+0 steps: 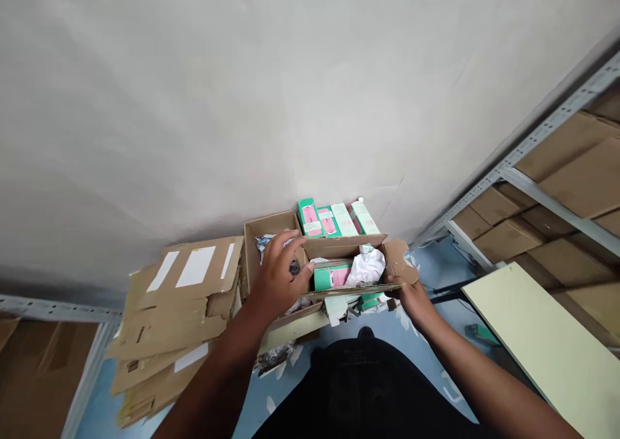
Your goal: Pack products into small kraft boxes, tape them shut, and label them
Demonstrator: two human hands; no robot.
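A small open cardboard box [346, 290] lies in front of me, level with the larger box beside it. Inside it are a green and pink carton [327, 276] and crumpled white paper [368, 266]. At its right end my right hand [407, 292] is closed on the near corner, thumb over the edge and the other fingers mostly hidden beneath. My left hand [283, 272] is at the left end, thumb by the carton and fingers curved around the end flap. Behind that hand sits a larger open carton [248, 258] with crumpled printed paper in it.
Several green, pink and white cartons [310, 219] stand against the wall. Flattened cardboard [179, 310] is piled at left. Shelving with brown boxes [557, 252] runs along the right, near a pale tabletop [542, 336]. Paper scraps litter the blue floor [261, 397].
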